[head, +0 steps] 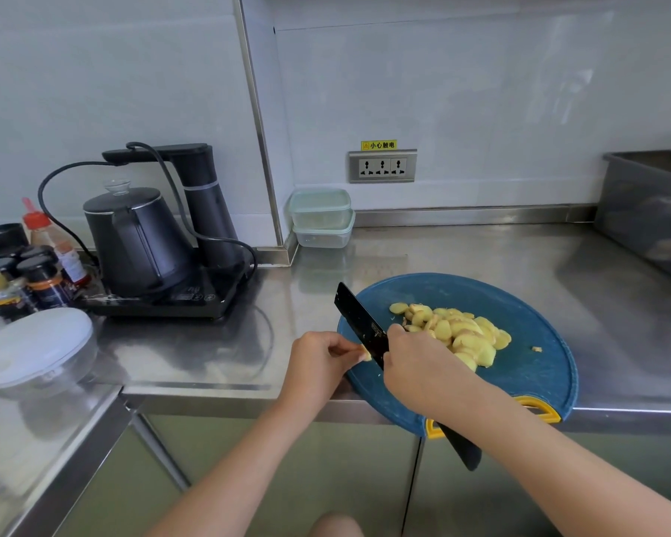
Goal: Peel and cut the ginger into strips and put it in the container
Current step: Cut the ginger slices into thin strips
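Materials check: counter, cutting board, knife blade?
Counter: looks like brushed stainless steel, going by the grey sheen and blurred reflections. Cutting board: likely plastic, matte blue with a yellow handle insert. Knife blade: matte black, probably coated steel or ceramic; cannot tell which.

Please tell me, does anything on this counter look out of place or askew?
The round blue cutting board hangs over the front edge of the counter, its yellow handle past the steel, while the right hand holds the knife on it; it could tip. One ginger scrap lies apart from the slices.
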